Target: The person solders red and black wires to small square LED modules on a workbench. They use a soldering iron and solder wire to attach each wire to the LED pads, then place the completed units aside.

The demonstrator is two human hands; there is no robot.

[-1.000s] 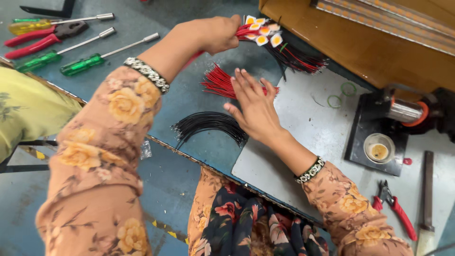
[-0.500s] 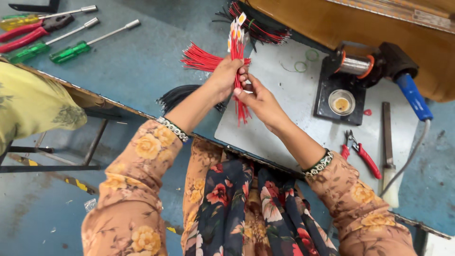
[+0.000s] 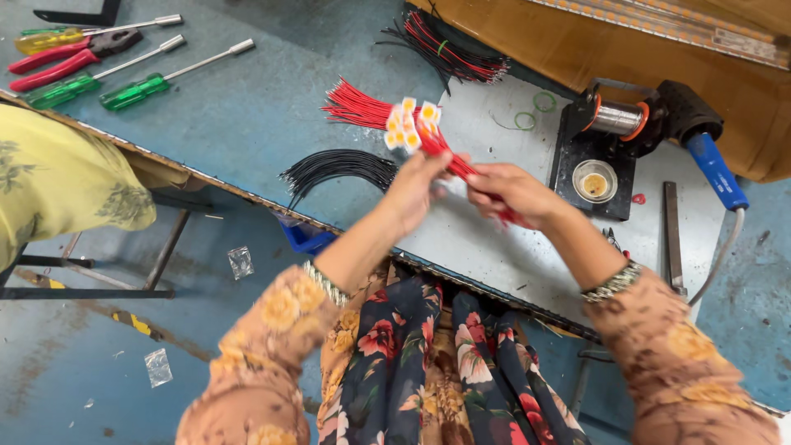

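Both of my hands hold one bundle of red wires (image 3: 451,161) above the table's near edge. My left hand (image 3: 417,188) grips it near the end that carries several small white and yellow connectors (image 3: 410,125). My right hand (image 3: 512,188) is closed around the other part of the bundle. A loose pile of red wires (image 3: 356,105) lies on the blue table just beyond the connectors. A bunch of black wires (image 3: 336,167) lies to the left of my left hand.
Green-handled screwdrivers (image 3: 136,89) and red pliers (image 3: 56,64) lie at the far left. A soldering stand with a wire spool (image 3: 616,120), a small tin (image 3: 594,181) and a blue-handled iron (image 3: 713,167) sit at the right. Black and red wires (image 3: 449,49) lie farther back. Someone in yellow (image 3: 58,177) is at left.
The red bundle with connectors went from my outstretched left hand at the back of the table to both hands near me; it is now tilted, connectors up and left.
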